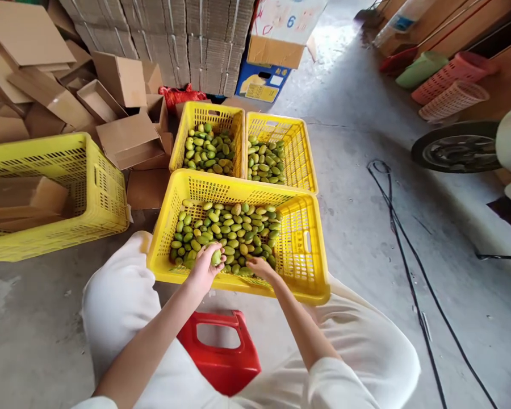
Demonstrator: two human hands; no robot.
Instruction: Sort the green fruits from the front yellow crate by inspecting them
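A large yellow plastic crate (238,186) stands in front of my knees, its floor spread with many small oval green-yellow fruits (227,229). My left hand (205,264) is curled around one green fruit (216,258), held above the crate's near side. To its right, my right hand (260,267) reaches down among the fruits near the front wall. Its fingers are bent together, and whatever lies under them is hidden.
Two more yellow crates, the left one (244,142) and the right one (309,165), hold similar fruits behind. A red stool (225,363) is between my legs. At left are a yellow crate (106,193) and cardboard boxes (128,136). Black cable (402,244) lies at right.
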